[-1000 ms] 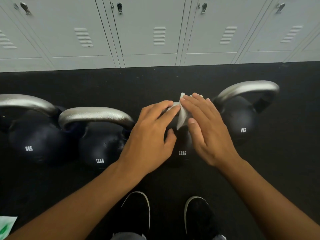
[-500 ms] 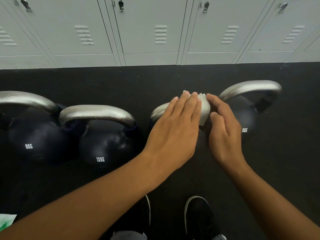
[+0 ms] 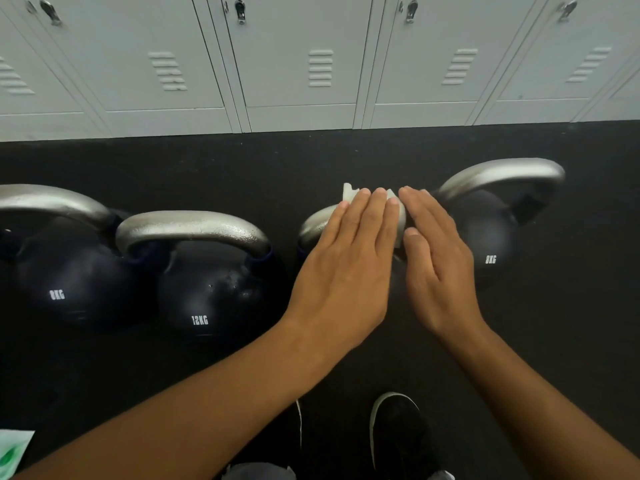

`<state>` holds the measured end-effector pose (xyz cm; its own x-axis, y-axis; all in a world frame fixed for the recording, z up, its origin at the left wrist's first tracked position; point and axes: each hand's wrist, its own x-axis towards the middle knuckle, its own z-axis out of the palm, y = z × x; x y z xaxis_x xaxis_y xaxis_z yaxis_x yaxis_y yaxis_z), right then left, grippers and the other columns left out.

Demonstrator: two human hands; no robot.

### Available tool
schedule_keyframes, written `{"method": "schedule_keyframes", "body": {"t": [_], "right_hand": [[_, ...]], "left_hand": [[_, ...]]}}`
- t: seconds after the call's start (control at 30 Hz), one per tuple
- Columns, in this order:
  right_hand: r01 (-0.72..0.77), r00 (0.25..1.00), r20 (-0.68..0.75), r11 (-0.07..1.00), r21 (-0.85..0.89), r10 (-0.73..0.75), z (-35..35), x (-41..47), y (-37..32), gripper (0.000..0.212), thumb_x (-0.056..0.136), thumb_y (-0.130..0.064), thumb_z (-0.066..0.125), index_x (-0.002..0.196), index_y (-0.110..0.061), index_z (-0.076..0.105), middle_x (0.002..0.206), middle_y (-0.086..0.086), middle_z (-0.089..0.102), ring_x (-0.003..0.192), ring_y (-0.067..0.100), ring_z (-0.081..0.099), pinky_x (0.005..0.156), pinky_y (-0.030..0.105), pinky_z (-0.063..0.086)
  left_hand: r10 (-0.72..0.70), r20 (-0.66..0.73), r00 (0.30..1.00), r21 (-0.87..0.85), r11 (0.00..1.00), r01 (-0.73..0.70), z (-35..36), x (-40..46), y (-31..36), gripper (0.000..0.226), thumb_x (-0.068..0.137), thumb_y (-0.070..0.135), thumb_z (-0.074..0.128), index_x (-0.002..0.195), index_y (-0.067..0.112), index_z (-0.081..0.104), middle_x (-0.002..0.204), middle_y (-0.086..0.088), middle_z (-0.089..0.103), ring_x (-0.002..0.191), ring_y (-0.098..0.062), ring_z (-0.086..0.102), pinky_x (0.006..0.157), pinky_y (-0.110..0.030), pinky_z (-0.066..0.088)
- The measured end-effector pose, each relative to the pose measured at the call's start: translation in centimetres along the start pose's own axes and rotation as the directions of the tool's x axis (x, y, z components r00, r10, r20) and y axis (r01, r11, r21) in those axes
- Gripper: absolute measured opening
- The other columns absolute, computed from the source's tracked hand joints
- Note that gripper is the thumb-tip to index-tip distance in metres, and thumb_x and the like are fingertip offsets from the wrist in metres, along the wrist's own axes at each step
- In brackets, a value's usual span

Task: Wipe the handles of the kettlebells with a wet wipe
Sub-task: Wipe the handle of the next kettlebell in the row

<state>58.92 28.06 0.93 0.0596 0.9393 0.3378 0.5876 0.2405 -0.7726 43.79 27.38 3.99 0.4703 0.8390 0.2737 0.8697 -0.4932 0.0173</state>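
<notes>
From the head view, the left hand [image 3: 349,265] lies flat, fingers straight, pressing the crumpled white wet wipe [image 3: 398,216] onto the silver metal handle [image 3: 315,223] of the third dark kettlebell, likely to scrub it. The right hand [image 3: 436,265], fingers straight, steadies the wipe's other side.

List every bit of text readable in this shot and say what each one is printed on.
"8KG": white print on the far-left kettlebell.
"12KG": white print on the second kettlebell from the left.
"8KG": white print on the far-right kettlebell.
The kettlebell under the hands shows no readable marking; its body is covered.
Green-and-white packet at the bottom left: any print is too blurred to read.
</notes>
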Motion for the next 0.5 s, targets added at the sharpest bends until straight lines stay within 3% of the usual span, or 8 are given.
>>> {"method": "schedule_keyframes", "body": {"t": [0.07,0.2,0.37,0.5], "right_hand": [[0.009,1.0,-0.013,1.0,0.01,-0.008,0.0,0.0,0.0,0.052,0.103,-0.022,0.036,0.152,-0.012,0.052,0.157,0.0,0.05,0.151,0.009,0.038,0.125,0.025,0.028],[-0.025,0.999,-0.046,0.999,0.045,0.027,0.0,0.2,-0.3,0.049,0.102,-0.018,0.037,0.147,-0.013,0.057,0.151,-0.002,0.055,0.142,0.005,0.045,0.121,0.025,0.034],[-0.005,0.998,-0.061,1.0,0.024,0.007,0.4,0.1,-0.1,0.051,0.102,-0.021,0.035,0.147,-0.011,0.057,0.151,-0.001,0.054,0.143,0.007,0.045,0.122,0.027,0.034],[0.004,0.999,-0.051,1.0,0.002,-0.004,0.3,0.1,-0.1,0.052,0.102,-0.025,0.034,0.148,-0.012,0.055,0.15,-0.006,0.052,0.142,0.002,0.043,0.12,0.017,0.03]], "left_hand": [[-0.035,0.006,0.999,-0.017,0.999,0.035,-0.2,-0.1,-0.6,0.074,0.101,0.025,0.054,0.161,-0.001,0.018,0.167,-0.022,0.024,0.156,-0.034,0.022,0.127,-0.047,0.023],[-0.114,0.06,0.992,-0.03,0.993,0.116,-0.7,-0.7,-0.5,0.084,0.101,0.038,0.054,0.162,0.0,0.011,0.169,-0.022,0.017,0.158,-0.034,0.018,0.128,-0.047,0.022],[-0.015,0.069,0.997,0.077,0.997,0.01,-0.3,-0.4,-0.2,0.087,0.1,0.035,0.054,0.161,-0.003,0.004,0.169,-0.025,0.011,0.158,-0.038,0.013,0.128,-0.049,0.018],[-0.019,0.077,0.997,0.041,0.999,0.016,-0.5,0.7,-1.0,0.09,0.097,0.042,0.06,0.161,0.001,0.012,0.166,-0.021,0.024,0.154,-0.035,0.025,0.128,-0.046,0.021]]}}
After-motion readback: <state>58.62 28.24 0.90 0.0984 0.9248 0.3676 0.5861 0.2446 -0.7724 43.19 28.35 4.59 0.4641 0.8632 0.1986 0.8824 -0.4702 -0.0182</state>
